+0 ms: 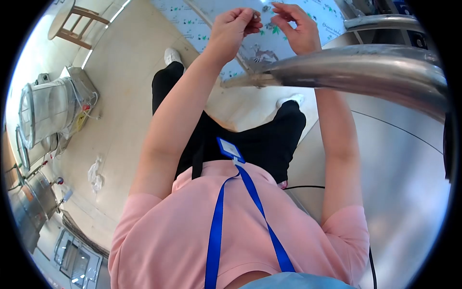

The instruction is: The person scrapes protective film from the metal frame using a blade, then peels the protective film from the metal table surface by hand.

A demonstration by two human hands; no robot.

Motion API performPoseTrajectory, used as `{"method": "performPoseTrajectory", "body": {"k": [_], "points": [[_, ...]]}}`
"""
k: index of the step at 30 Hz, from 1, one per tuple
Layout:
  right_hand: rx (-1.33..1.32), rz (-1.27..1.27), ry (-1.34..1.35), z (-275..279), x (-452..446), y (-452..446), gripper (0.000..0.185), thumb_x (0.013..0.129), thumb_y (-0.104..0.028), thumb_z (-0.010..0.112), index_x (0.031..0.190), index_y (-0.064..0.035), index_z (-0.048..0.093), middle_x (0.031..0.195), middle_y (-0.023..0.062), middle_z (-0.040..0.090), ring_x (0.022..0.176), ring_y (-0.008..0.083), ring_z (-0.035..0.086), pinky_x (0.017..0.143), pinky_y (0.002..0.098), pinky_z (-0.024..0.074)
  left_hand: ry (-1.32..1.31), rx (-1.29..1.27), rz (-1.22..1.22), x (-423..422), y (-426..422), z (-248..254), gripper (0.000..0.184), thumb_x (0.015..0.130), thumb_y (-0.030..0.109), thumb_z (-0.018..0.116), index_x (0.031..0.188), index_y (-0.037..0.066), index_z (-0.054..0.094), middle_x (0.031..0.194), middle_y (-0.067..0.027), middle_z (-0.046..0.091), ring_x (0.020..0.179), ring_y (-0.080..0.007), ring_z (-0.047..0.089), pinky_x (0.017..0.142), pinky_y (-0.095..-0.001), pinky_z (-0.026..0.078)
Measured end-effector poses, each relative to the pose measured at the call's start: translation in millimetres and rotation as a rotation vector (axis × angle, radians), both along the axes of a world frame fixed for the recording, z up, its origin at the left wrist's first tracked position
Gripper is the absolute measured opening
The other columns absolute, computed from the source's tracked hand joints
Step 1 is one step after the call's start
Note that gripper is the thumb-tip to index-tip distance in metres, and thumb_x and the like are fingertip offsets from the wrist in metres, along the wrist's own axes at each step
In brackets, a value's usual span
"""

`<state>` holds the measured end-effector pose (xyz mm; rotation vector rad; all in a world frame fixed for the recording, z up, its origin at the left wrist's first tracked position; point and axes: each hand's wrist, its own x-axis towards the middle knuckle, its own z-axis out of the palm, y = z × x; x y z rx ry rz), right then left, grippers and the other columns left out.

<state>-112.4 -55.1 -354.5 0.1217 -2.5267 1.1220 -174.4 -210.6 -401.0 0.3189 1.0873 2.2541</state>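
My left hand [234, 32] is closed, the thumb pressed against curled fingers; whatever may be between them is too small or hidden to make out. Facing it, a short gap away, my right hand [299, 30] has its fingers curved and apart, with nothing visible in it. Both hands are above a white-blue sheet surface [185, 21] printed with green leaves and lettering. A thick, shiny metal tube [356, 67] passes over my right forearm and covers part of it.
A wooden stool [77, 24] stands at the upper left. Left of me are a clear cylindrical container [50, 108] with tubing and a metal vessel [41, 200]. A crumpled white bag [95, 173] lies on the floor. A smooth metallic surface [385, 159] is on my right.
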Motion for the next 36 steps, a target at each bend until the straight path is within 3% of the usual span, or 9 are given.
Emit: {"method": "performPoseTrajectory", "body": {"k": [4,9,15,18,22,26,29,32,36], "points": [[0.064,0.128,0.050,34.8,-20.0,-8.2,0.018,0.075,-0.005,0.062,0.093,-0.0008,0.060,0.079,0.0077,0.055,0.068,0.0182,0.055,0.061,0.0285,0.0444,-0.170,0.178,-0.089,-10.0,21.4,22.9,0.023,0.090,0.015,0.042,0.095,-0.004,0.055,0.086,-0.0091,0.058,0.078,-0.0169,0.057,0.074,-0.0299,0.047],[0.517,0.005,0.274,34.3,-33.5,-8.7,0.005,0.077,-0.004,0.055,0.073,-0.0001,0.056,0.071,0.0140,0.055,0.065,0.0322,0.055,0.058,0.0358,0.0437,-0.304,0.212,-0.275,-24.0,24.6,13.9,0.026,0.087,0.015,0.045,0.104,-0.003,0.053,0.093,-0.0096,0.058,0.086,-0.0191,0.055,0.076,-0.0281,0.044],[0.406,-0.189,-0.055,-24.6,-49.1,15.5,0.011,0.078,-0.009,0.052,0.083,-0.0005,0.057,0.080,0.0176,0.059,0.071,0.0376,0.055,0.062,0.0413,0.0432,0.119,-0.364,0.020,0.4,-10.7,9.0,0.027,0.086,0.011,0.046,0.109,-0.002,0.049,0.090,-0.0088,0.056,0.076,-0.0170,0.056,0.067,-0.0247,0.046],[0.475,-0.137,0.339,-39.3,-42.9,29.4,0.017,0.078,-0.013,0.053,0.089,-0.0009,0.059,0.081,0.0191,0.059,0.075,0.0368,0.056,0.065,0.0403,0.0442,0.310,-0.548,0.276,37.9,-32.2,-20.1,0.018,0.080,0.014,0.056,0.086,-0.002,0.060,0.068,-0.0063,0.058,0.066,-0.0127,0.055,0.061,-0.0266,0.045],[0.505,-0.380,-0.492,-10.4,-28.9,15.4,0.025,0.076,-0.014,0.057,0.097,0.0003,0.057,0.097,0.0186,0.058,0.091,0.0343,0.054,0.077,0.0368,0.0435,0.280,-0.587,0.262,82.7,-37.7,-56.7,0.018,0.075,0.013,0.061,0.086,-0.001,0.062,0.069,-0.0080,0.058,0.062,-0.0158,0.054,0.060,-0.0287,0.044],[0.617,-0.238,0.215,-39.5,-8.4,20.3,0.023,0.076,-0.010,0.060,0.095,0.0025,0.057,0.096,0.0199,0.056,0.085,0.0355,0.055,0.073,0.0378,0.0448,0.445,-0.687,0.280,97.0,-33.0,-58.7,0.017,0.074,0.014,0.062,0.084,0.000,0.062,0.077,-0.0114,0.057,0.066,-0.0225,0.056,0.063,-0.0319,0.045],[0.495,-0.344,0.088,-49.5,11.3,13.0,0.024,0.076,-0.007,0.057,0.098,0.0022,0.055,0.097,0.0208,0.054,0.085,0.0368,0.054,0.072,0.0387,0.0450,0.491,-0.734,0.300,100.2,-31.3,-56.0,0.015,0.072,0.014,0.063,0.081,0.001,0.063,0.076,-0.0113,0.057,0.066,-0.0243,0.056,0.062,-0.0329,0.045],[0.436,-0.399,0.160,-67.0,22.5,6.6,0.021,0.078,-0.017,0.059,0.095,-0.0049,0.060,0.095,0.0138,0.056,0.082,0.0237,0.057,0.071,0.0328,0.0469,0.587,-0.777,0.354,100.2,-33.3,-55.0,0.014,0.072,0.014,0.063,0.078,0.002,0.063,0.074,-0.0108,0.057,0.064,-0.0251,0.056,0.060,-0.0324,0.045],[0.289,-0.512,0.162,-71.8,30.5,-5.6,0.021,0.076,-0.011,0.057,0.095,-0.0017,0.058,0.096,0.0167,0.055,0.081,0.0287,0.056,0.070,0.0348,0.0466,0.708,-0.814,0.469,108.5,-27.7,-53.9,0.010,0.072,0.011,0.062,0.076,0.002,0.063,0.072,-0.0099,0.058,0.061,-0.0244,0.056,0.057,-0.0299,0.045]]}}
